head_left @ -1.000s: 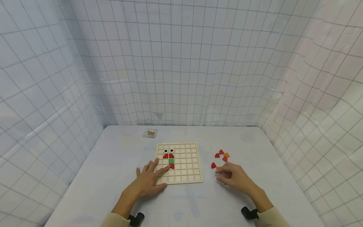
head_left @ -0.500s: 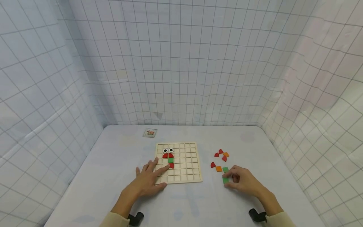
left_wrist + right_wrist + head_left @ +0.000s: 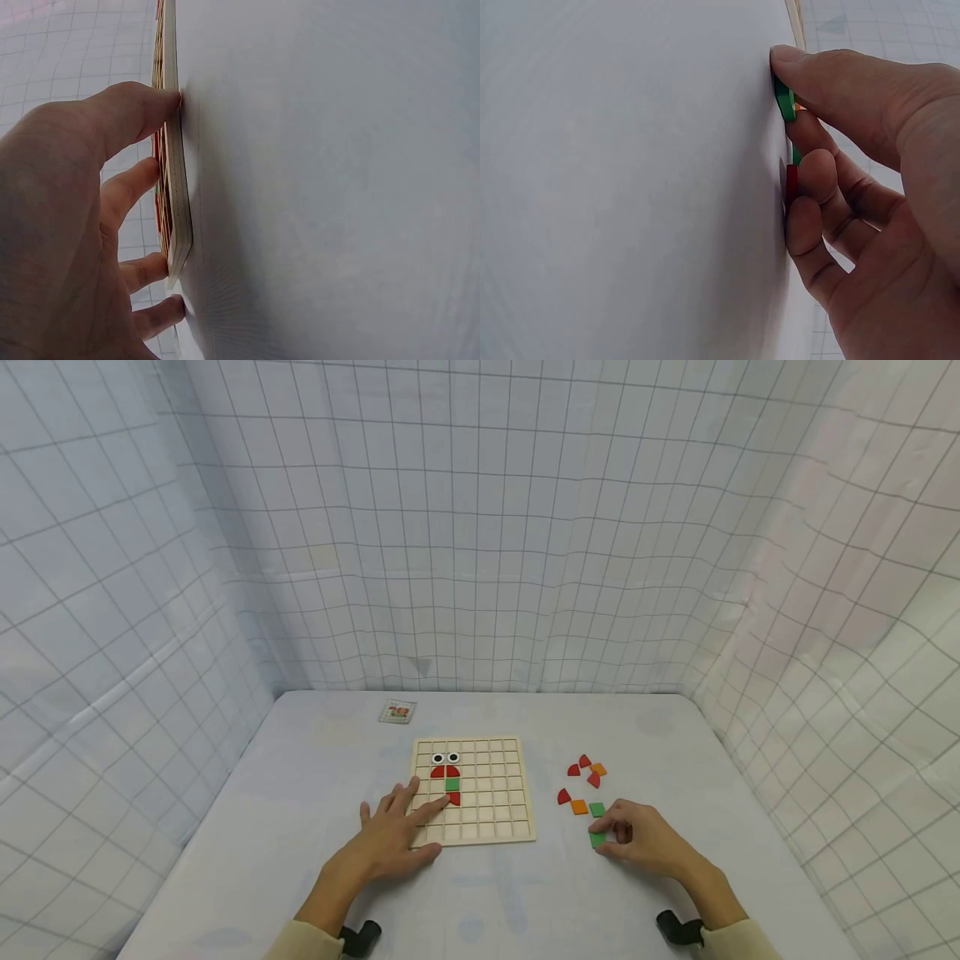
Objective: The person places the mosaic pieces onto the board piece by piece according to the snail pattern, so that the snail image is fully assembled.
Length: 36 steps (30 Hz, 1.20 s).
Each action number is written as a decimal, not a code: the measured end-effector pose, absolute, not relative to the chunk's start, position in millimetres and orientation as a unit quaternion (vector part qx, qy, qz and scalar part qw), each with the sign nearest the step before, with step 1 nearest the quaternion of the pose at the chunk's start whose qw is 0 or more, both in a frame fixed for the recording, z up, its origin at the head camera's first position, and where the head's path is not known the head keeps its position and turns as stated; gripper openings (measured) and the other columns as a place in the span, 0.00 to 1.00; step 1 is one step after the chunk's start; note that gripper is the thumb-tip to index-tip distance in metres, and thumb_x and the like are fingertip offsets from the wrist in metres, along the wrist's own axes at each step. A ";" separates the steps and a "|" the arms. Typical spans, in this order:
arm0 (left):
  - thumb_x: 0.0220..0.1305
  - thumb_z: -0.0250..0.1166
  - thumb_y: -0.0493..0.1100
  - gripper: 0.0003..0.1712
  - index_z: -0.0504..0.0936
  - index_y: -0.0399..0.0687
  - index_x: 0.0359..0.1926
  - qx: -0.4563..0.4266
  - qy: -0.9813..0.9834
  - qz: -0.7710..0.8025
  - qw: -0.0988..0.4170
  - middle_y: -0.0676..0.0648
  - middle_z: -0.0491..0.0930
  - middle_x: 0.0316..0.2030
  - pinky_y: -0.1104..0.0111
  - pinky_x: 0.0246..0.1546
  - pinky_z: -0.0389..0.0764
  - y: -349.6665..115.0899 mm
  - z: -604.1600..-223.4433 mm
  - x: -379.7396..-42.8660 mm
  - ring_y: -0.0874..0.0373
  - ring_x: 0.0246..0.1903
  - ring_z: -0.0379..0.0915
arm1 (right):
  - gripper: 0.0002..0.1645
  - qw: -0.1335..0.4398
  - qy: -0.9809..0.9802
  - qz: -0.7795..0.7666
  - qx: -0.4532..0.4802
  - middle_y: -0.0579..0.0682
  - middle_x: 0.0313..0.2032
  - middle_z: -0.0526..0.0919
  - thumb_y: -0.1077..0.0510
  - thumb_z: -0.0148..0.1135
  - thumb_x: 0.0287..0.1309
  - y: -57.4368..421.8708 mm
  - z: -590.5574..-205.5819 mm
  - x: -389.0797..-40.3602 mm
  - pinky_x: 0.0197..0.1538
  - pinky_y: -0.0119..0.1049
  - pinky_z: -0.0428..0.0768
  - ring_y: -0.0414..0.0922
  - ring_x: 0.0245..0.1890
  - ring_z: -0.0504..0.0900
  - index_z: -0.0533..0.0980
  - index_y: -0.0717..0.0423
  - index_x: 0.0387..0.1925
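Observation:
My left hand [image 3: 393, 843] lies with spread fingers over the left front of a wooden grid board [image 3: 498, 815]. Its index fingertip touches a red quarter-round tile [image 3: 454, 799], and its thumb rests at the board's near edge. On the board, two eye tiles [image 3: 446, 758] sit above two red quarter-round tiles [image 3: 446, 772] and a green square tile [image 3: 452, 784]. To the right of the board, my right hand [image 3: 637, 839] pinches another green square [image 3: 784, 99] between thumb and index finger, low at the table. A red tile [image 3: 791, 184] shows beside its other fingers.
Beyond the right hand lie a loose green square [image 3: 597, 809], an orange square [image 3: 579, 807] and several red quarter-rounds [image 3: 564, 797]. A second orange square [image 3: 597, 769] is farther back. A small picture card [image 3: 397, 712] lies behind the board on the white table [image 3: 315, 777].
My right hand has shifted right from the orange square to the green squares, uncovering them, and its thumb and index finger have come around one. The left hand has stayed in place.

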<state>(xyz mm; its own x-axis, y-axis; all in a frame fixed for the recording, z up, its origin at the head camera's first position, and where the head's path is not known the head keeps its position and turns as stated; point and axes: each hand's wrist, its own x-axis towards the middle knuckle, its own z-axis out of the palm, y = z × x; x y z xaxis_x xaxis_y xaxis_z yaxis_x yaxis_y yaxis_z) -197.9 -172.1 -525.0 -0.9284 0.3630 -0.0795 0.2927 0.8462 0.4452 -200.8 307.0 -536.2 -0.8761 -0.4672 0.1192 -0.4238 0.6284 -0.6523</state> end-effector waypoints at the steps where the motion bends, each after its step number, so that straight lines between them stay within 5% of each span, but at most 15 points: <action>1: 0.76 0.75 0.64 0.44 0.74 0.68 0.88 0.171 0.958 0.217 0.081 0.32 0.55 0.93 0.07 0.77 0.48 -172.0 -525.5 -198.2 0.21 0.90 0.53 | 0.14 0.032 0.902 -0.353 -0.246 0.42 0.39 0.87 0.59 0.89 0.63 306.6 -535.8 -200.7 0.37 0.26 0.77 0.30 0.33 0.74 0.94 0.48 0.50; 36: 0.78 0.72 0.64 0.44 0.72 0.68 0.89 0.174 0.959 0.207 0.089 0.31 0.54 0.93 0.06 0.76 0.49 -171.9 -525.6 -198.4 0.21 0.90 0.54 | 0.12 0.031 0.906 -0.342 -0.246 0.39 0.39 0.88 0.55 0.89 0.66 269.5 -530.3 -211.3 0.39 0.28 0.81 0.31 0.35 0.78 0.93 0.47 0.48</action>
